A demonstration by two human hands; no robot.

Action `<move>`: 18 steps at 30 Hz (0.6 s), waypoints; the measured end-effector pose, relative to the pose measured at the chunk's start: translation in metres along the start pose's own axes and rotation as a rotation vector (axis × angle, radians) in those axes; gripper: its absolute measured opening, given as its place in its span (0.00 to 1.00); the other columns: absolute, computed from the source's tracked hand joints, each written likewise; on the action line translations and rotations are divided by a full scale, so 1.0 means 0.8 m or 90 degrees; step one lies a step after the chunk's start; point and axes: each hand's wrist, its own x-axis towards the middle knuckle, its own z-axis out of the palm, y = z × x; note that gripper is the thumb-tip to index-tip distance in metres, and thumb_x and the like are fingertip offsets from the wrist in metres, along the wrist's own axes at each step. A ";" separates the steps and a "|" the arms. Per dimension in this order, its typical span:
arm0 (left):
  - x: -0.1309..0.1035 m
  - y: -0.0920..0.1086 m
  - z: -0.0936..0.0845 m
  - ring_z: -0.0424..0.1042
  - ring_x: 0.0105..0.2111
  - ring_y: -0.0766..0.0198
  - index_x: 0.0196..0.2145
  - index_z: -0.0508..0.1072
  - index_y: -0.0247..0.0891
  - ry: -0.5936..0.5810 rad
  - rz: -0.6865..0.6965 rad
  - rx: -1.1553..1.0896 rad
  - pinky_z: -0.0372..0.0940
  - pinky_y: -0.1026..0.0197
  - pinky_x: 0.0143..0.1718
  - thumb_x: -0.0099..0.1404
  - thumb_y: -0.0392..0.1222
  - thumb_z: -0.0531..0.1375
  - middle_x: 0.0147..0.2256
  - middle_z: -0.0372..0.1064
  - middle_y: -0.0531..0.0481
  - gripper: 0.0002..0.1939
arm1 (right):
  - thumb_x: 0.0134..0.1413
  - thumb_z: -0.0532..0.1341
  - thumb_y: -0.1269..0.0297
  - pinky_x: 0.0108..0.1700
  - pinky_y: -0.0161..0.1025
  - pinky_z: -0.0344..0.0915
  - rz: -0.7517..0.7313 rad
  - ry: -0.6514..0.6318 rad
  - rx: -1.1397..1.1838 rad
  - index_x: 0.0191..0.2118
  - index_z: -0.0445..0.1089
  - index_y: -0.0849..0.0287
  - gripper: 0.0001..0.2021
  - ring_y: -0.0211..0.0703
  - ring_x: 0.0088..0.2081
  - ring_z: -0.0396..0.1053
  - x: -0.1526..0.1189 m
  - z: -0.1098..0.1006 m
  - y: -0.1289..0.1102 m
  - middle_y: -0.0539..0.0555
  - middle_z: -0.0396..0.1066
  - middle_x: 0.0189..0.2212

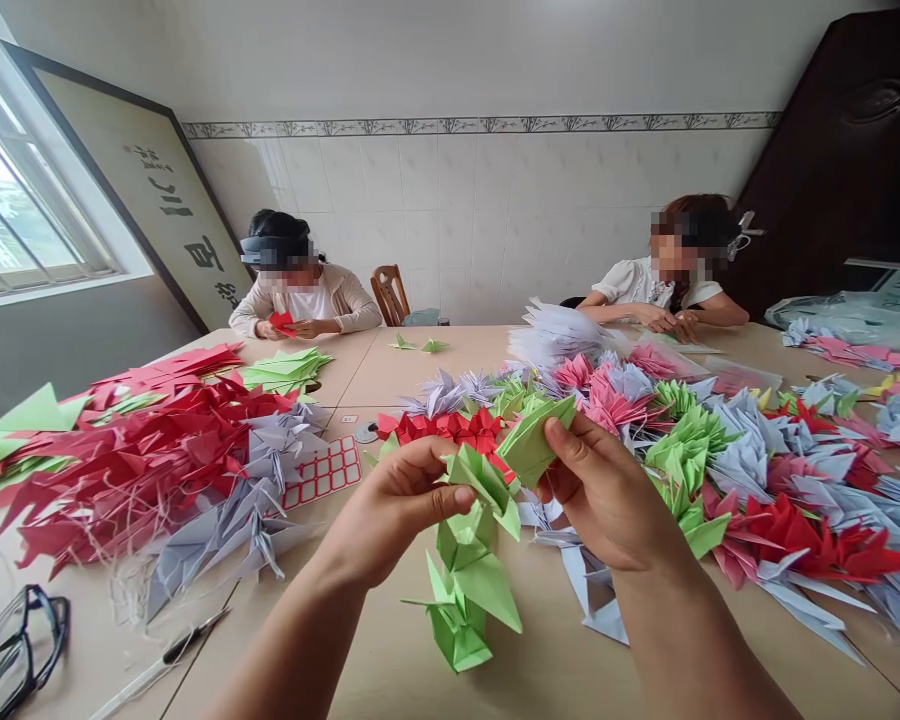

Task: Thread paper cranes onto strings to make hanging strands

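Note:
My left hand (401, 505) pinches the top piece of a hanging chain of green folded-paper cranes (469, 575), thumb in front. The chain drops below that hand, over the near part of the table. Close beside it, my right hand (604, 485) holds a separate green folded paper piece (532, 440) between thumb and fingers. This piece is raised and tilted, near the top of the chain; whether the two touch is hard to tell. Behind the hands lie red folded pieces (457, 428).
Red folded papers (150, 470) heap at the left, strings of coloured cranes (750, 470) at the right. Glasses (26, 650), a thin tool with a black part (184, 640) and a red-bordered label sheet (322, 472) lie at left. Two people sit across the table (367, 375).

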 end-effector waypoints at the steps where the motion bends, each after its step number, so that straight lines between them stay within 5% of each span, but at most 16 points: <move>1: -0.001 0.001 -0.001 0.73 0.34 0.67 0.33 0.77 0.37 -0.016 0.007 0.005 0.66 0.65 0.37 0.60 0.35 0.67 0.33 0.76 0.50 0.02 | 0.55 0.69 0.59 0.22 0.23 0.68 0.015 -0.002 0.030 0.32 0.76 0.56 0.07 0.29 0.23 0.67 0.000 0.000 -0.001 0.44 0.72 0.24; 7: -0.009 0.008 -0.004 0.73 0.37 0.63 0.33 0.78 0.38 -0.044 0.059 0.072 0.66 0.62 0.40 0.63 0.37 0.65 0.36 0.76 0.48 0.01 | 0.53 0.69 0.58 0.24 0.26 0.72 -0.015 0.020 0.073 0.32 0.77 0.57 0.08 0.32 0.26 0.70 -0.004 0.002 -0.002 0.46 0.75 0.27; 12: -0.008 0.010 -0.002 0.72 0.36 0.65 0.34 0.78 0.39 -0.035 0.083 0.127 0.66 0.63 0.38 0.64 0.33 0.63 0.35 0.75 0.50 0.04 | 0.58 0.66 0.59 0.29 0.27 0.73 -0.135 0.039 0.003 0.34 0.77 0.53 0.05 0.33 0.28 0.73 -0.008 0.006 0.000 0.45 0.76 0.28; 18: -0.014 0.012 0.002 0.72 0.39 0.64 0.35 0.77 0.41 -0.011 0.126 0.277 0.65 0.63 0.41 0.62 0.25 0.59 0.38 0.74 0.51 0.12 | 0.58 0.66 0.62 0.40 0.32 0.74 -0.170 0.031 -0.152 0.39 0.75 0.51 0.03 0.36 0.36 0.75 -0.011 0.010 0.004 0.46 0.77 0.33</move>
